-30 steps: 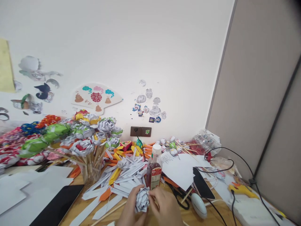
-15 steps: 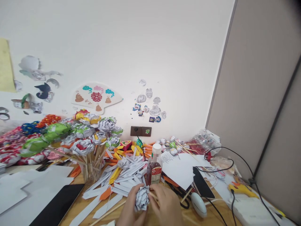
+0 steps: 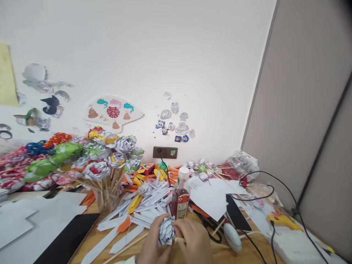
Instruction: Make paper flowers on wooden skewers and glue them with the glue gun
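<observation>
A rolled paper flower (image 3: 166,231) of grey-printed white strips sits between both hands at the bottom middle. My left hand (image 3: 150,245) is wrapped round its left side. My right hand (image 3: 193,242) pinches its right side, fingers curled, with a thin wooden stick (image 3: 220,245) running out to the right under the palm. A pile of folded white, orange and yellow paper strips (image 3: 145,205) lies just beyond the hands. A small bottle of red liquid (image 3: 180,198) with a white cap stands right behind the flower.
A jar of finished paper flowers on sticks (image 3: 106,165) stands at left, beside white sheets and a black tablet (image 3: 68,240). To the right lie scissors (image 3: 210,227), a white mouse (image 3: 232,238), a phone (image 3: 235,216), cables and a yellow glue gun (image 3: 283,221).
The hands have shifted slightly on the flower, the right fingers closing tighter over its right side. The view has tipped a little upward.
</observation>
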Motion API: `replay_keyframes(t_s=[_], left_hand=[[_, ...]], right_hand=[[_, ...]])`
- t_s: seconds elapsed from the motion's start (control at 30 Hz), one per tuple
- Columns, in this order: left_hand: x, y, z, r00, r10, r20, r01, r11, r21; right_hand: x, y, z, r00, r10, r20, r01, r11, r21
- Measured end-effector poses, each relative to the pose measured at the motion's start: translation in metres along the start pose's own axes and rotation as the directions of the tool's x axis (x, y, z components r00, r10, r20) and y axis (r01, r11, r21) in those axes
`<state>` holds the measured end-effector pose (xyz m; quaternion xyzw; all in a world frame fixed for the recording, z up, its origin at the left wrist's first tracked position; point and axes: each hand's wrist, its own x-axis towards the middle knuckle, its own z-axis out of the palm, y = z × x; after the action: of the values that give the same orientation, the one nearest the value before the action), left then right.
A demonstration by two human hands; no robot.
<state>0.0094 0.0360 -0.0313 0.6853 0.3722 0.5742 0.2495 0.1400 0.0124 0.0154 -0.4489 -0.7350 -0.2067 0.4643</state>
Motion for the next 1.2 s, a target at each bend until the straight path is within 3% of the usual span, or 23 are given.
replay_keyframes(t_s=[0.17,0.5,0.9,1.2], left_hand=[[0.001,0.002,-0.001,1.0,-0.015,-0.006,0.015,1.0,0.001],[0.001,0.005,-0.001,0.999,-0.031,-0.013,0.03,0.999,-0.021],[0.002,0.011,-0.003,1.0,-0.026,-0.012,0.026,1.0,0.001],[0.002,0.013,-0.004,1.0,-0.003,-0.005,0.003,1.0,-0.004]], right_hand=[[0.002,-0.001,-0.002,0.999,0.033,0.04,-0.034,0.999,0.038],[0.0,0.003,-0.003,0.989,-0.056,0.14,0.067,0.995,-0.076],[0.001,0.0,-0.004,0.993,-0.12,0.017,0.121,0.976,-0.184],[0.001,-0.002,-0.004,0.982,-0.185,0.033,0.186,0.94,-0.286]])
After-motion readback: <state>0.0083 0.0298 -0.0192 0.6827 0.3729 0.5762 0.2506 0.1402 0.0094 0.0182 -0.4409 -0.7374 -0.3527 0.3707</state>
